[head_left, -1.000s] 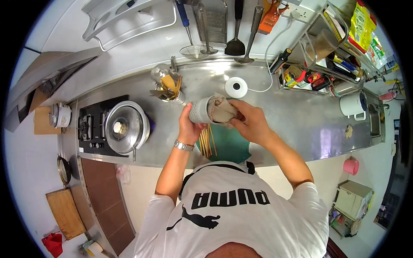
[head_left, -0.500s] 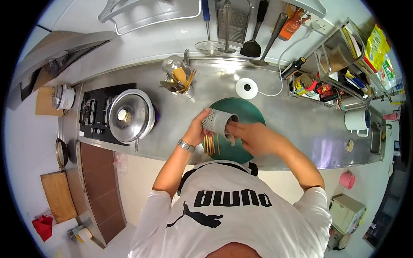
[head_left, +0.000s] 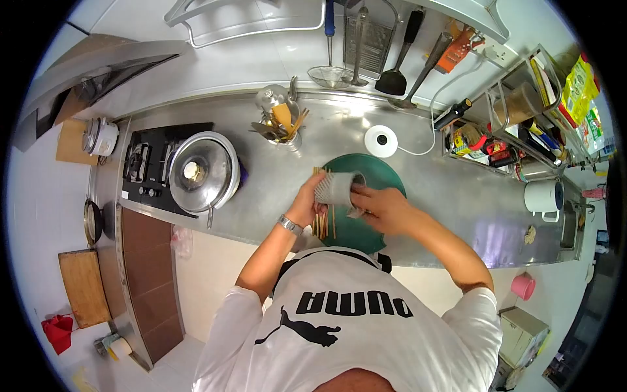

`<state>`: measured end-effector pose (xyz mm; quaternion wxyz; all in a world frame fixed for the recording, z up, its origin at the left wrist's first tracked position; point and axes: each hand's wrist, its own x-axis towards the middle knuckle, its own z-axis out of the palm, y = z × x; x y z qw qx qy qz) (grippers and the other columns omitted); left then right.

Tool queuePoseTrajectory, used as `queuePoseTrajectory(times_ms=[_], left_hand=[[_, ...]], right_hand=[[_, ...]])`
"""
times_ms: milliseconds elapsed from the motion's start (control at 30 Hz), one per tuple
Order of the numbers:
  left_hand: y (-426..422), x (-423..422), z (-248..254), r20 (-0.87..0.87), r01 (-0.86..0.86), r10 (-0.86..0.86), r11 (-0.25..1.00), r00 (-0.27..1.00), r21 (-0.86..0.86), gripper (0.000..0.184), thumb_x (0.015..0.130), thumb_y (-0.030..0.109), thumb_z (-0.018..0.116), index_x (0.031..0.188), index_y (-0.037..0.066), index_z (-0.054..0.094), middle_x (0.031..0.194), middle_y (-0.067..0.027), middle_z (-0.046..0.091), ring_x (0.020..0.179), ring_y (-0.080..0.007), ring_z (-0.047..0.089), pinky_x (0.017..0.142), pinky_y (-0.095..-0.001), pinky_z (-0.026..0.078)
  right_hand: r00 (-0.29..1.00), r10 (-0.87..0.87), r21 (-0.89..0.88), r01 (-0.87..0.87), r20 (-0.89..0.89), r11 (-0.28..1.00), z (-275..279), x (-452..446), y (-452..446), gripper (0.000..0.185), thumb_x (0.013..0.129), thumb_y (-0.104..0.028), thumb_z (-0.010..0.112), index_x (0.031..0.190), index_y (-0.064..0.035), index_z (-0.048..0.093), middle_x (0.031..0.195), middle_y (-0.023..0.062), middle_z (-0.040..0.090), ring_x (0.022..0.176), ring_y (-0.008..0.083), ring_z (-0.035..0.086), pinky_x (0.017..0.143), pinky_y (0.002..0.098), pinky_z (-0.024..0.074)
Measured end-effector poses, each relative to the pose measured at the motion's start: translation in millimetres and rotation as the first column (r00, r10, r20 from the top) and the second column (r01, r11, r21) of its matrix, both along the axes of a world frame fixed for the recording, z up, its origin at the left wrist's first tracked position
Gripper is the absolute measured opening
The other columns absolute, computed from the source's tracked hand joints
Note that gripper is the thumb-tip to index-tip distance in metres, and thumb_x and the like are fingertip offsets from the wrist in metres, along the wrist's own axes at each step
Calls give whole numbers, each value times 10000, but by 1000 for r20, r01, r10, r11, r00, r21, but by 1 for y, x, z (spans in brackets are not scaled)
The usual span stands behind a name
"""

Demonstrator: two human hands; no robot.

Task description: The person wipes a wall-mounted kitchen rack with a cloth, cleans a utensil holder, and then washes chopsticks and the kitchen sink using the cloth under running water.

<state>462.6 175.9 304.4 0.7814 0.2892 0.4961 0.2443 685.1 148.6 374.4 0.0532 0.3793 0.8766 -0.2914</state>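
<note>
The left hand is wrapping around a light grey, perforated cylindrical holder, keeping a wide, curved grip on its side. The holder is lying tilted sideways in the air over a round, dark green board, its open mouth facing the right hand. That hand is holding a greyish cloth in a narrow, bunched grip, with the fingertips hiding inside the mouth and a fold of fabric hanging below. Judging from this, the rubbing of the holder's inside is under way rather than finished, since the cloth and fingers are occupying the mouth. How much of the inner wall is already being covered is impossible to tell, as the hand is blurring and blocking the view. The thin, pale wooden chopsticks are lying loose on the board, partly behind the left hand, so they are resting outside the holder, and the holder itself is not yet standing on the stainless steel counter
</note>
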Motion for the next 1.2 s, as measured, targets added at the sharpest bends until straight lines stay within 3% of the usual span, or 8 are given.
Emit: queuePoseTrajectory(times_ms=[67, 200, 300, 367, 467, 600, 867, 1200], left_hand=[[6, -7, -9, 178, -149, 175, 977, 968, -152, 413, 872, 516, 454, 856, 131, 602, 644, -2, 584, 463, -117, 492, 387, -207, 353], [5, -1, 1, 190, -205, 254, 948, 948, -243, 415, 870, 525, 448, 856, 139, 599, 653, -8, 589, 468, -129, 496, 387, -224, 345], [-1, 12, 2, 283, -164, 250, 941, 926, -295, 408, 869, 529, 448, 858, 148, 596, 662, -13, 594, 477, -133, 502, 392, -227, 336], [-5, 16, -4, 270, -156, 216, 961, 938, -227, 394, 874, 524, 443, 866, 158, 591, 670, -8, 597, 478, -128, 502, 393, -220, 335], [-3, 14, 0, 208, -185, 189, 982, 960, -39, 376, 880, 504, 454, 858, 154, 589, 669, 10, 596, 474, -113, 498, 391, -223, 340], [-3, 8, -1, 160, -114, 111, 993, 981, 6, 355, 881, 479, 472, 859, 145, 589, 666, 18, 595, 471, -94, 493, 391, -222, 341], [-14, 4, -3, 123, 63, -49, 992, 991, -113, 316, 870, 462, 500, 900, 159, 584, 685, 32, 573, 499, -82, 475, 399, -216, 321], [-22, 8, -7, 79, 221, -212, 967, 974, -129, 303, 899, 426, 480, 899, 135, 564, 659, 49, 551, 453, -50, 438, 377, -198, 292]], right_hand=[[842, -162, 228, 317, -515, 921, 1, 10, -10, 535, 734, -87, 652, 1245, -89, 495, 1210, 138, 543, 840, 300, 630, 666, 376, 516], [771, -366, 40, 450, -521, 892, 11, 10, -28, 639, 734, -119, 693, 1317, -97, 432, 1204, 147, 554, 820, 295, 636, 678, 359, 517], [594, -692, -320, 617, -410, 719, -15, 2, -33, 615, 725, -101, 705, 1284, -63, 452, 1127, 159, 598, 799, 287, 648, 680, 339, 518], [378, -701, -408, 609, -605, 680, -43, 4, -33, 568, 725, -50, 678, 1251, -21, 464, 999, 179, 632, 762, 284, 654, 670, 331, 520], [539, -539, -118, 628, -647, 769, -14, 16, -30, 513, 717, -3, 643, 1208, -13, 496, 937, 183, 638, 760, 284, 655, 652, 332, 524], [565, -530, -97, 621, -632, 778, 16, 17, -24, 461, 714, 19, 618, 1162, -49, 534, 946, 169, 638, 763, 289, 654, 651, 335, 527], [961, -6, 73, 27, -275, 997, 25, 19, -29, 308, 775, -126, 575, 1083, -102, 589, 993, 77, 639, 839, 259, 633, 647, 355, 511], [980, 147, 83, -159, 138, 984, 9, -3, -30, 141, 744, -144, 573, 847, -78, 643, 814, 87, 645, 777, 253, 637, 632, 357, 496]])
